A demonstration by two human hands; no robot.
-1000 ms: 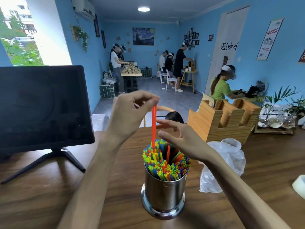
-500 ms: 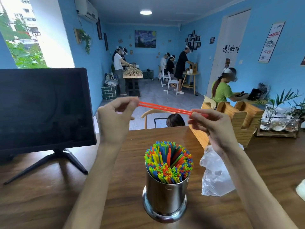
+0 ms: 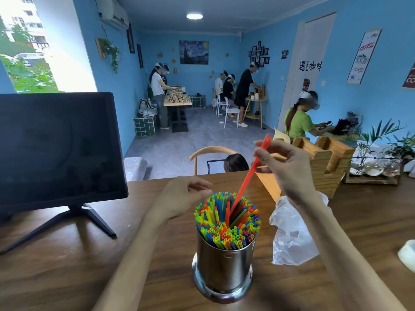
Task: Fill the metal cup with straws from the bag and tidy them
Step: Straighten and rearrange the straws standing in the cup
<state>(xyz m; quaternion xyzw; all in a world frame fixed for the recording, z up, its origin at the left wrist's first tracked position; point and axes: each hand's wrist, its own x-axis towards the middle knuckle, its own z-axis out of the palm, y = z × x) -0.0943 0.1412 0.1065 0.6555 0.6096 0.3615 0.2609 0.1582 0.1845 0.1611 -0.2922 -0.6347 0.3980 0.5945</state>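
The metal cup stands upright on the wooden table, close to the near edge, in the middle of the view. It is packed full with many coloured straws: green, yellow, blue, orange and red ones. Their open ends rise a little above the rim and fan slightly outward, so the bundle is wider at the top than the cup.

To the right of the cup, near but not touching it, lies the plastic bag. It is crumpled and semi-transparent, and I cannot tell if any straws are inside it.

The right hand is above and to the right of the cup. Its fingers and thumb pinch red straws; they look like two pressed together, but the count is not sure. Their long axis is tilted: the lower end points down and to the left into the centre of the bundle in the cup, and the upper end sticks out above the fingers, up and to the right.

The left hand is just behind the left side of the cup, low over the table. Its fingers are loosely curled and hold nothing.

A dark monitor on a stand is at the left, and a wooden holder is behind the bag.
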